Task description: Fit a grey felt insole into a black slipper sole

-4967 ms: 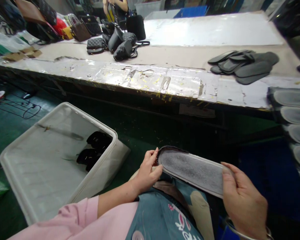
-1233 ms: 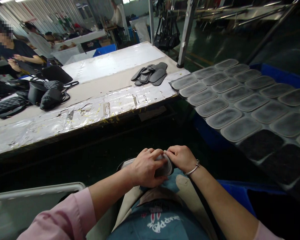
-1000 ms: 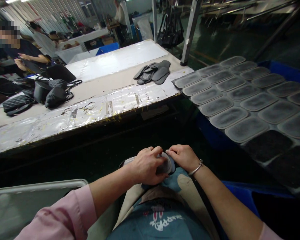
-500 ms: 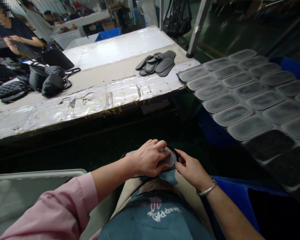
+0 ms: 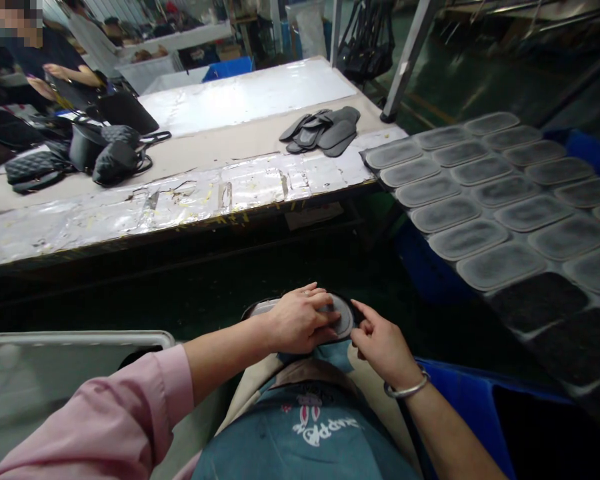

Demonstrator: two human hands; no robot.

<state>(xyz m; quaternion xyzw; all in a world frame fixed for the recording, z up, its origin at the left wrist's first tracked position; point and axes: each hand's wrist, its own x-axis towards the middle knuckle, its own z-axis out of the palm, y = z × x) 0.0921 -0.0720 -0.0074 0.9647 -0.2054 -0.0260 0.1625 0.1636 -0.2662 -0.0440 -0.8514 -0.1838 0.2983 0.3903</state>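
An oval piece with a grey, pale-edged panel and a dark rim lies across my lap. Flat on top of it rests my left hand, its fingers spread over the panel and covering the middle. At the piece's right end, my right hand pinches the dark rim between thumb and curled fingers. The underside of the piece is hidden. Below it are a teal apron with a printed rabbit and light trousers.
Grey oval pads are piled on the worn table ahead, with black bags to the left. Rows of oval panels cover a board at right. A pale bin and blue bin flank me. A person works across the table.
The view has shifted slightly, so the table things sit a little farther right. My left hand's fingers have flattened somewhat on the panel. My right hand stays at the rim.
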